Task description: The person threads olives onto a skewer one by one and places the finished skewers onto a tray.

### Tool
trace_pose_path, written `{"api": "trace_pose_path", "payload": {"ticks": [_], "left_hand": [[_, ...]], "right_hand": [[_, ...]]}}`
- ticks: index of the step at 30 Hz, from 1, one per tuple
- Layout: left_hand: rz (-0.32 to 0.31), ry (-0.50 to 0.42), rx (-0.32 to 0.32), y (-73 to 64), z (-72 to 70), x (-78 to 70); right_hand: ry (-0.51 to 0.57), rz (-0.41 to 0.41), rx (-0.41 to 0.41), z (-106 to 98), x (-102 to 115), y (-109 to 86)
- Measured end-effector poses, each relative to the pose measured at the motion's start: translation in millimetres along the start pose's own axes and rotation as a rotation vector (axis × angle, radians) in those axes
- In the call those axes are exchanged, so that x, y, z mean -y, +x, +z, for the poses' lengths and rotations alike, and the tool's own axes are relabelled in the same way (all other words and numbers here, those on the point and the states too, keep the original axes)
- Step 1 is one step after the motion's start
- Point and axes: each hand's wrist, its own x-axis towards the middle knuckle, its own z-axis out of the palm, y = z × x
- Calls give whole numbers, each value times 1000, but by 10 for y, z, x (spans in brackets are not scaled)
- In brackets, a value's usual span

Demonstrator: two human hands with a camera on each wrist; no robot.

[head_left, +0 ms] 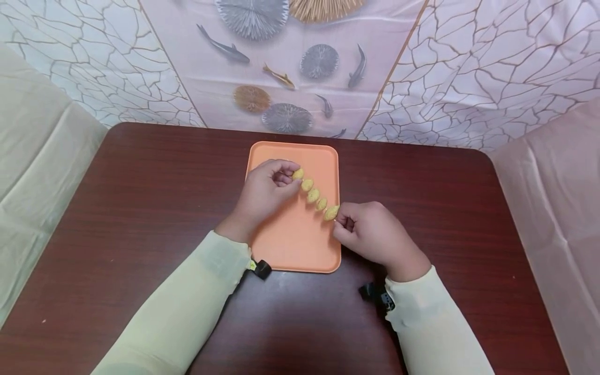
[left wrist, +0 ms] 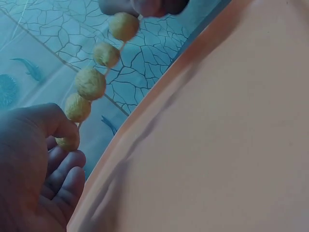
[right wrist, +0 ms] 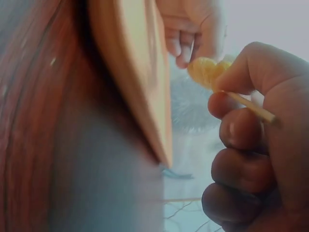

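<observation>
A thin wooden skewer (right wrist: 252, 107) carries several yellow, rough-skinned balls (head_left: 313, 196) in a row, slightly spaced. It slants above the orange tray (head_left: 290, 250), from upper left down to the right in the head view. My left hand (head_left: 267, 190) pinches the yellow ball (left wrist: 69, 141) at the far end between thumb and finger. At the near end, my right hand (head_left: 375, 232) grips the stick just beyond the last ball, its other fingers curled. The stick's blunt end pokes out past my right thumb and finger in the right wrist view.
The tray lies on a dark reddish-brown wooden table (head_left: 164, 192). A patterned cloth (head_left: 300, 67) hangs behind the table's back edge, with plain cloths at the left and right sides. Black wrist cameras (head_left: 263, 269) sit under both pale sleeves (head_left: 187, 307).
</observation>
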Motion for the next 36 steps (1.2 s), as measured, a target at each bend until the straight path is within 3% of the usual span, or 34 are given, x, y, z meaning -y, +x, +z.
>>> {"api": "trace_pose_path", "payload": {"ticks": [9,15,20,36], "left_hand": [[57,-44,-41,-17,-13,9],[75,-63,-62,-15,-29,24],[76,-52,-63,-20,-31,28],[71,-44,-37,-13,-35,46]], "right_hand": [[-87,35,-61,-58,214,-37],[-122,174,-77,-63,327,-10],[-117,309,-43,-36,375,73],[-103,594,146,148,489,368]]}}
